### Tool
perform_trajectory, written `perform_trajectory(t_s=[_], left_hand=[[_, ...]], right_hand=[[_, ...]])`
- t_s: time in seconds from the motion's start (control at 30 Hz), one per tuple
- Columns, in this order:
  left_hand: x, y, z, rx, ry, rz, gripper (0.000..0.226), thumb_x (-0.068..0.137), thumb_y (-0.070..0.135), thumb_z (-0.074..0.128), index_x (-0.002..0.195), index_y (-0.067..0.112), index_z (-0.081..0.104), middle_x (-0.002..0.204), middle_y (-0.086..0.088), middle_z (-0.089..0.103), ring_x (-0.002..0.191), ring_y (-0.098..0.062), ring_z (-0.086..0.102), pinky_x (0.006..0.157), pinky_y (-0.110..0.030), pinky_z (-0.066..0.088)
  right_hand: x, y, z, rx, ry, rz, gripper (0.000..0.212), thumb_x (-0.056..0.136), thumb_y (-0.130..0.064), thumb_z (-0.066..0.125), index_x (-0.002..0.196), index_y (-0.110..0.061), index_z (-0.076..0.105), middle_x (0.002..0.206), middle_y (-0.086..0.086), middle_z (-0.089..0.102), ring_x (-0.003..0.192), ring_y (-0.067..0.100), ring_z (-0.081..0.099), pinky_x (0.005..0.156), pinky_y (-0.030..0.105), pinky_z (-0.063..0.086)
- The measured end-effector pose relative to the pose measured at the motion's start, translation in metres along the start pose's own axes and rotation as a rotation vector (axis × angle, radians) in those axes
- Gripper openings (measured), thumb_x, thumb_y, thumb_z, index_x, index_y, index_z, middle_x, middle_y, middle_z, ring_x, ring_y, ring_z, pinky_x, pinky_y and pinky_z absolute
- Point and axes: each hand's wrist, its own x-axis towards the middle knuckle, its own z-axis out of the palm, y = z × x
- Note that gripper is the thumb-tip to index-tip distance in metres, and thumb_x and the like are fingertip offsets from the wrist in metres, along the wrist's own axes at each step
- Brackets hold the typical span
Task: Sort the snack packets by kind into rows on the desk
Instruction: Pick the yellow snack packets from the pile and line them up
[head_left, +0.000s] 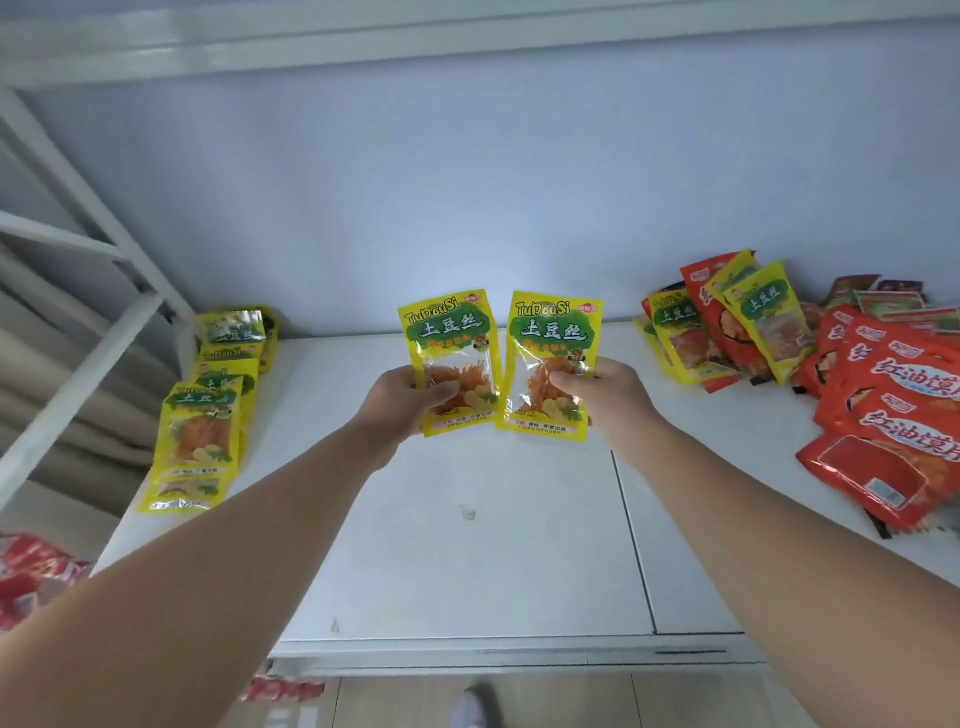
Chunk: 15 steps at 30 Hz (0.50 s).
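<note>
Left hand (410, 397) pinches one yellow packet (451, 358) upright above the white surface (467, 545); right hand (605, 397) pinches a matching yellow packet (550, 358) just beside it. Row of yellow packets (208, 410) lies far left. Mixed red-and-yellow pile (831, 374) lies far right.

I see a yellow plastic packet with green label (448, 338) and its twin packet (553, 335), upright and side by side above the middle of the white desk (467, 561). An overlapped row of yellow packets (205, 415) lies along the left edge. A heap of red foil packets (883, 395), some yellow among them, lies far right.
</note>
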Motion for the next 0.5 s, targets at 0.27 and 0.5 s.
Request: perform_trajectory(t_s=[0.27, 0.5], left_hand=[[-0.041, -0.023, -0.037, -0.288, 0.167, -0.045, 0.016, 0.094, 0.016, 0.072, 0.109, 0.02, 0.076, 0.101, -0.003, 0.08, 0.087, -0.017, 0.076, 0.081, -0.035, 0.059], [-0.057, -0.04, -0.087, -0.39, 0.226, -0.033, 0.011, 0.097, 0.017, 0.07, 0.101, 0.023, 0.078, 0.096, 0.001, 0.08, 0.083, -0.012, 0.076, 0.076, -0.032, 0.058]], right_hand=[[-0.017, 0.018, 0.046, 0.211, -0.089, 0.159, 0.02, 0.084, -0.014, 0.077, 0.104, -0.014, 0.075, 0.107, 0.01, 0.077, 0.105, 0.033, 0.072, 0.099, 0.059, 0.052], [-0.031, 0.014, 0.102, 0.207, -0.141, 0.156, 0.018, 0.083, -0.014, 0.078, 0.101, -0.014, 0.075, 0.102, 0.009, 0.078, 0.098, 0.031, 0.074, 0.097, 0.057, 0.054]])
